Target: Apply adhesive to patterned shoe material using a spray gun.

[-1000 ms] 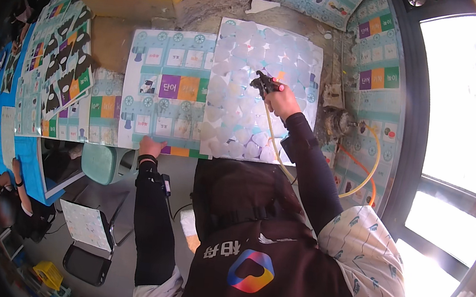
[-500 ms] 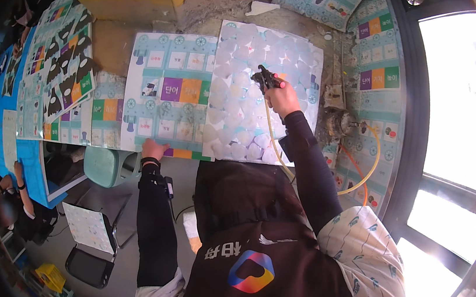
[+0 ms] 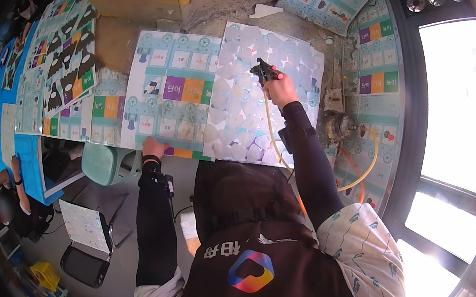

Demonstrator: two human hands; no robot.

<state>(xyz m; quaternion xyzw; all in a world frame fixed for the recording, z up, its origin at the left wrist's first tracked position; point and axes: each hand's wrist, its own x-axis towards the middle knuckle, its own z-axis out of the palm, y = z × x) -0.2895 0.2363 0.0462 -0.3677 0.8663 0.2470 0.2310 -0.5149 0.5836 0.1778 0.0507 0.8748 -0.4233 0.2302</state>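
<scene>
My right hand (image 3: 280,89) is closed round a black spray gun (image 3: 265,72) with pinkish-red knobs. A yellow hose (image 3: 270,126) hangs from the gun. Below the gun lies a white board (image 3: 211,145) covered with rows of pale, translucent rounded pieces. The gun is over the board's middle, its nozzle pointing left. My left hand (image 3: 155,147) rests at the near edge of a printed card sheet (image 3: 134,87), left of the board. Its fingers look apart and pressed on the sheet, though they show only in part.
Stacked sheets with black cut-out shapes (image 3: 71,65) lie to the left. A green stool (image 3: 101,164) and a folding chair (image 3: 86,225) stand below. Another person (image 3: 23,206) sits at a blue table (image 3: 26,151). A hose fitting (image 3: 340,127) and window (image 3: 460,103) are at the right.
My right hand has shifted slightly away from me and to the left with the spray gun. My left hand stays on the sheet's near edge. The whole view has tilted a little.
</scene>
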